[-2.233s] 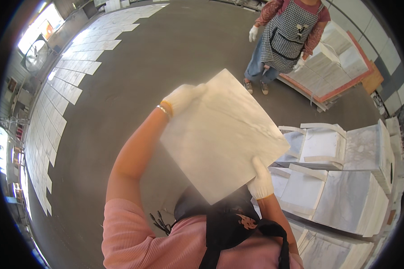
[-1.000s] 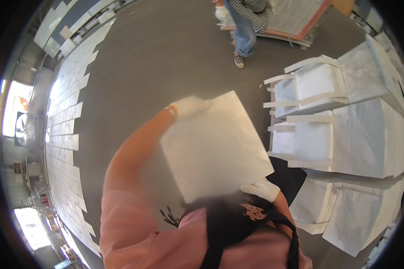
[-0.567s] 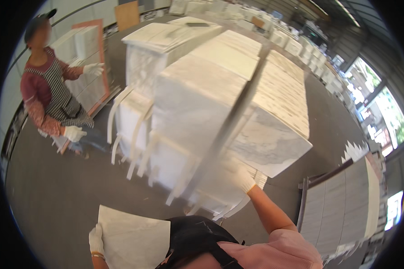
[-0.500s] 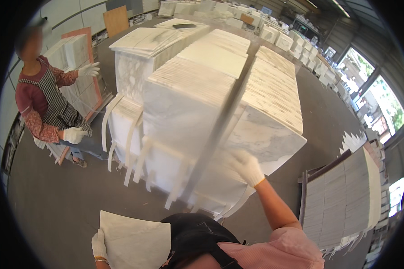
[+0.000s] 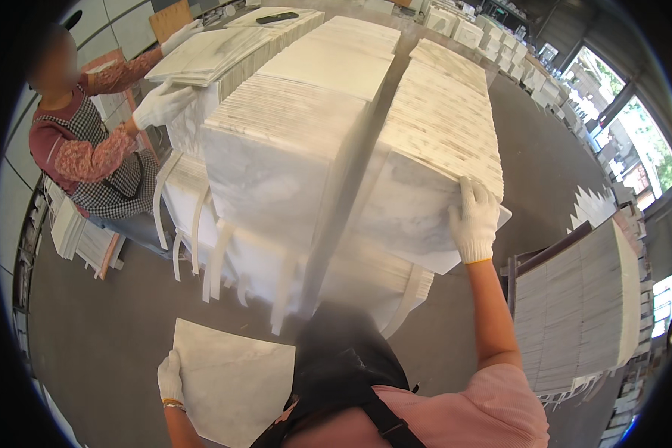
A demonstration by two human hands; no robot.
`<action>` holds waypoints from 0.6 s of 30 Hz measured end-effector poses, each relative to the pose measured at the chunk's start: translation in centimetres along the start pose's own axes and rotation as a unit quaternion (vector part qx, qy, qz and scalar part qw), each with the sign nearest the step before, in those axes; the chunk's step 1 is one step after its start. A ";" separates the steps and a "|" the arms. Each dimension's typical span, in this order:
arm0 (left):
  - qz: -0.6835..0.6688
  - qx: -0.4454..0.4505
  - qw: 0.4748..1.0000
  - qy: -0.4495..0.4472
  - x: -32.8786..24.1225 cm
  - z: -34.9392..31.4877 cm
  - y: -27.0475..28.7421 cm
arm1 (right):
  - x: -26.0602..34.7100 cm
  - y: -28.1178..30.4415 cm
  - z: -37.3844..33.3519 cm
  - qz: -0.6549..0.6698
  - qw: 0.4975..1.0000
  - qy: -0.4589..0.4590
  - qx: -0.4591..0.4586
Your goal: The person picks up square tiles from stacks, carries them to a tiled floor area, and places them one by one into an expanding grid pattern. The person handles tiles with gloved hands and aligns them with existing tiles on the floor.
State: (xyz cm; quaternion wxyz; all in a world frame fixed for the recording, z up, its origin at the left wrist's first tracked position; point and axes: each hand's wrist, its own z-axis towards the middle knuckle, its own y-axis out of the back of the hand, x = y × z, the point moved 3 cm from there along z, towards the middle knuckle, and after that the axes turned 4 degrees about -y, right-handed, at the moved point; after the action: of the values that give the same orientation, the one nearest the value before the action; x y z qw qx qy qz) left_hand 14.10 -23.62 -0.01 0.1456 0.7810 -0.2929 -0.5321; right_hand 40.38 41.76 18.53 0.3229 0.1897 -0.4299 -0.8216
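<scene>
My left hand [image 5: 170, 378], in a white knit glove, grips the outer edge of a pale marble tile [image 5: 235, 381] held low beside my body. My gloved right hand [image 5: 476, 220] is at the right row of upright tiles. Its fingers hook over the top edge of the grey-veined front tile [image 5: 407, 205], near the right corner. That tile leans slightly out from the packed tiles [image 5: 448, 112] behind it. To its left stands another row of marble tiles [image 5: 269, 179], parted from it by a narrow gap. Fingertips behind the tile edge are hidden.
A co-worker in a checked apron [image 5: 101, 164] stands at left, both gloved hands on a tile stack [image 5: 209, 56]. White straps [image 5: 220, 257] hang from the lower layer. A dark phone-like object [image 5: 277, 17] lies on the far stack. Another tile stack [image 5: 575, 306] stands at right.
My right hand has moved up and right, from before the tile faces to the front tile's top edge. The co-worker's hands have reached onto the left stack. My left hand still holds its tile.
</scene>
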 end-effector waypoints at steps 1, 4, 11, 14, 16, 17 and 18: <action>0.008 0.006 1.000 0.006 -0.2 0.1 -0.3 | -0.1 0.0 0.3 0.004 1.000 -0.018 0.014; 0.002 0.009 1.000 -0.002 -0.8 0.1 -0.9 | -0.3 0.8 1.4 -0.003 0.998 -0.051 0.046; 0.054 -0.019 0.998 -0.006 -1.2 -0.5 -2.0 | -1.8 0.0 2.2 -0.027 0.949 0.080 0.304; 0.173 -0.028 0.984 0.043 -0.6 -1.2 -1.7 | -1.6 -1.9 3.1 -0.086 0.914 0.143 0.371; 0.135 -0.008 0.990 0.047 0.0 -1.6 -2.0 | -0.9 -1.9 4.4 -0.011 0.915 0.200 0.351; 0.194 -0.005 0.981 0.019 -0.2 -1.2 -2.4 | -1.3 -1.8 5.0 -0.034 0.902 0.170 0.395; 0.184 0.005 0.982 0.049 0.2 -1.2 -2.6 | -1.2 -1.7 5.6 -0.069 0.888 0.160 0.426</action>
State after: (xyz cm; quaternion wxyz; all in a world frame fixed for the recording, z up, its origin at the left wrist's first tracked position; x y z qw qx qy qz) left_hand 16.09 -21.83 -1.10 0.2510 0.7398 -0.4265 -0.4559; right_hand 37.33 46.53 20.31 0.2182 0.4669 -0.6670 -0.5380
